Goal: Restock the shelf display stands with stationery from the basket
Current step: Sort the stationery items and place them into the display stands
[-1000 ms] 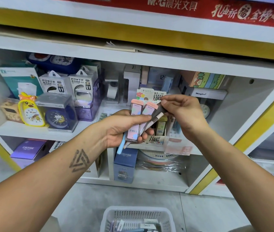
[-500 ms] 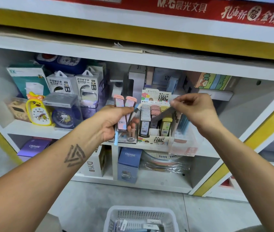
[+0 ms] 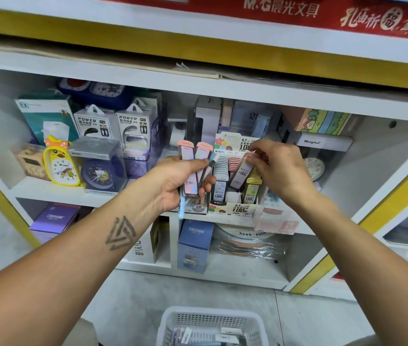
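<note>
My left hand [image 3: 184, 182] grips two pink-capped lead refill cases [image 3: 194, 161] and a light blue pen [image 3: 181, 208], held in front of the shelf. My right hand [image 3: 279, 168] pinches one pink lead case [image 3: 243, 171], tilted, its lower end among the rows inside the cardboard display stand [image 3: 235, 208]. The stand holds rows of grey, pink and yellow cases. The white basket [image 3: 210, 325] with more stationery sits on the floor below, at the bottom edge.
Power bank boxes [image 3: 113, 123], a yellow duck clock [image 3: 60, 163] and a blue clock [image 3: 98, 174] fill the shelf's left side. A clear acrylic holder [image 3: 277, 221] stands right of the stand. Blue and purple boxes sit on the lower shelf [image 3: 193, 245].
My right hand pulled one case away from the bunch in my left hand and carried it right and down into the display stand. My view moved closer to the shelf.
</note>
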### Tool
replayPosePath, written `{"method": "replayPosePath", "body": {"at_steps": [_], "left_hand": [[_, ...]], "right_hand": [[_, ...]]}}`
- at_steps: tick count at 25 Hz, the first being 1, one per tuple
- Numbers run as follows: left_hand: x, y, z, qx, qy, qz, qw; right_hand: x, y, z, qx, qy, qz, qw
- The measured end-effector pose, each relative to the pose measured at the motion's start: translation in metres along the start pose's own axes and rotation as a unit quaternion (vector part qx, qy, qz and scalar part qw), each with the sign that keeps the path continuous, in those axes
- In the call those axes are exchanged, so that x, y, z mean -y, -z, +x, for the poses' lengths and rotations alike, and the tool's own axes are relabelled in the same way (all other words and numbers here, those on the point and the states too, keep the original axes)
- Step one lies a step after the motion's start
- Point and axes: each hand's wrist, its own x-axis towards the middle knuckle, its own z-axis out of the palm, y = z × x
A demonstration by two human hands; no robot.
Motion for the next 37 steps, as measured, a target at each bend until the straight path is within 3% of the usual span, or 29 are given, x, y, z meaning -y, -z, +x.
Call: {"method": "replayPosePath", "body": {"at_steps": [3, 10, 13, 15, 17, 23, 29, 30, 32, 35, 37], "left_hand": [[0.0, 0.0, -0.001, 0.006, -0.002, 0.007, 1.0], [0.002, 0.001, 0.0, 0.033, 0.004, 0.01, 0.999], [0.003, -0.001, 0.001, 0.058, 0.018, 0.009, 0.998], [0.004, -0.003, -0.001, 0.079, 0.031, 0.013, 0.996], [0.005, -0.006, -0.002, 0.096, 0.035, 0.015, 0.995], [0.01, -0.012, -0.006, 0.118, 0.032, 0.058, 0.991], [0.007, -0.004, -0.004, 0.11, 0.05, 0.036, 0.992], [0.006, -0.002, -0.003, 0.097, 0.053, 0.03, 0.993], [0.004, 0.003, 0.001, 0.051, 0.051, 0.021, 0.997], [0.002, 0.006, 0.004, -0.004, 0.035, 0.01, 0.999], [0.002, 0.004, 0.004, -0.011, 0.029, 0.008, 1.0]], "right_hand": [[0.0, -0.007, 0.002, -0.019, 0.048, -0.023, 0.998], [-0.006, -0.024, -0.004, 0.056, 0.09, -0.109, 0.988], [0.002, -0.021, -0.003, 0.051, -0.033, 0.069, 0.996], [0.014, -0.017, -0.005, 0.079, -0.146, 0.293, 0.942], [0.021, -0.011, -0.007, 0.096, -0.188, 0.423, 0.881], [0.027, -0.006, -0.011, 0.105, -0.187, 0.431, 0.877], [0.01, 0.009, 0.005, -0.074, -0.316, 0.533, 0.781], [0.005, 0.013, 0.006, -0.106, -0.304, 0.525, 0.787], [-0.001, 0.018, 0.007, -0.126, -0.246, 0.44, 0.854], [-0.003, 0.011, -0.001, -0.037, -0.132, 0.224, 0.965], [-0.002, 0.002, -0.008, 0.019, -0.064, 0.108, 0.992]]}}
